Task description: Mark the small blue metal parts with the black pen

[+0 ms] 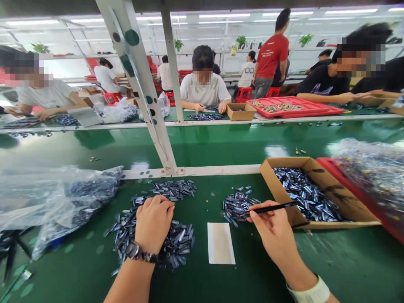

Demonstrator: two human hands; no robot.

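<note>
My left hand, with a dark watch and a bracelet at its wrist, rests over a wide pile of small, glossy dark-blue pieces. Its fingers are curled together, and whatever they may hold is hidden. Between the fingers and thumb of my right hand is a slim black pen-like tool, its tip pointing left. That tip is over the edge of a smaller heap of the same pieces. A pale rectangular card lies flat on the green table between my hands.
An open cardboard box of dark pieces stands at right, beside a red tray under a bulging clear bag. Another plastic bag lies left. A white slanted post rises ahead; co-workers sit across the green belt.
</note>
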